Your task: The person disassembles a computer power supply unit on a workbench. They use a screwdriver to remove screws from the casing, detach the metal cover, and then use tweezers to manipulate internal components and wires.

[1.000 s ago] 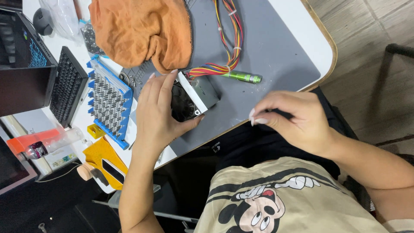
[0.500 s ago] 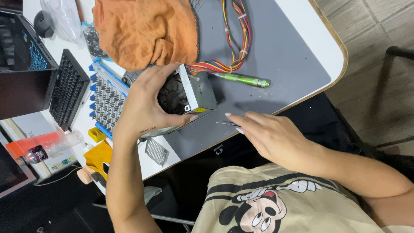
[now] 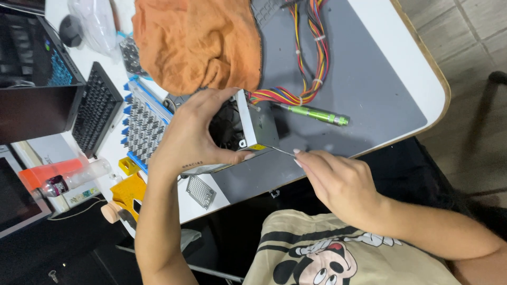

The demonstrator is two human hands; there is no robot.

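the computer power supply unit (image 3: 253,126), a grey metal box with a black fan showing in its open face, stands tilted on the grey mat (image 3: 369,89) near the front edge of the tabletop (image 3: 417,63). the left hand (image 3: 193,134) is clamped around it from the fan side, thumb under its lower corner and fingers curled over the top. the right hand (image 3: 338,182) pinches a thin metal tool (image 3: 277,151) between fingertips and thumb, the tip touching the unit's lower corner by a yellow label. a bundle of coloured wires (image 3: 311,58) runs from the unit up across the mat, and a green screwdriver handle (image 3: 317,114) lies just beside the unit to its right. an orange cloth (image 3: 195,42) is heaped behind the unit. to the left sits a blue-edged tray of bits (image 3: 140,126), then a black keyboard (image 3: 95,113). a small metal grille (image 3: 200,191) lies near the front edge, beside a yellow tool (image 3: 127,192).
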